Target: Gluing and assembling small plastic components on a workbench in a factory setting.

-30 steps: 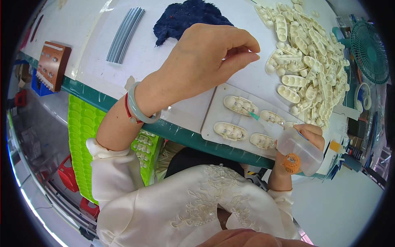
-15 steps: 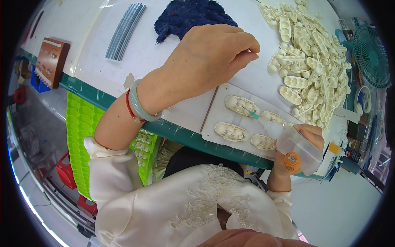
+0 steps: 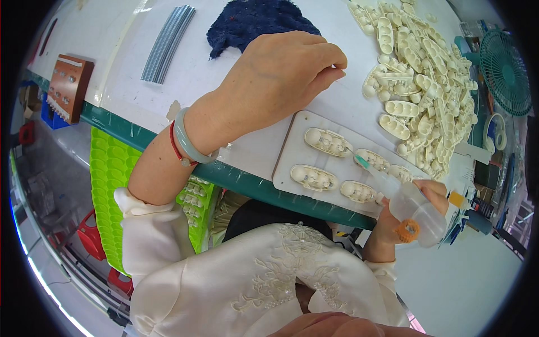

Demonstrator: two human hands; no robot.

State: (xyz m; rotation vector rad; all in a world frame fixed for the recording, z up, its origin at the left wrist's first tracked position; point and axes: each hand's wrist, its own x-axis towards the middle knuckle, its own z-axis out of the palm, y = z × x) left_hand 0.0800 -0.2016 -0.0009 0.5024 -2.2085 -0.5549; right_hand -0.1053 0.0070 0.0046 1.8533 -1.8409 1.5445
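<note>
My right hand (image 3: 429, 196) is wrapped round a translucent squeeze bottle (image 3: 416, 209) with a green-hubbed needle tip (image 3: 362, 162). The needle points left over a white board (image 3: 293, 150), near the right end of a cream pod-shaped shell (image 3: 328, 141). Several such shells sit in the board, with small metallic bits inside. An orange textured piece (image 3: 407, 230) shows on the bottle. Above the table, my left hand (image 3: 275, 76) has thumb and fingers pinched together; whatever lies between the tips is too small or hidden to make out.
A large heap of loose cream shells (image 3: 429, 95) covers the right of the table. Dark blue fluffy cloth (image 3: 255, 22) and grey-blue rods (image 3: 168, 45) lie at the back. A brown block (image 3: 70, 87) stands far left. Bright green moulded trays (image 3: 115, 185) sit below the table edge. A green fan (image 3: 505, 73) stands right.
My right hand has drawn the bottle and needle slightly right and down, away from the upper left shell. My left hand has shifted slightly left, still pinched.
</note>
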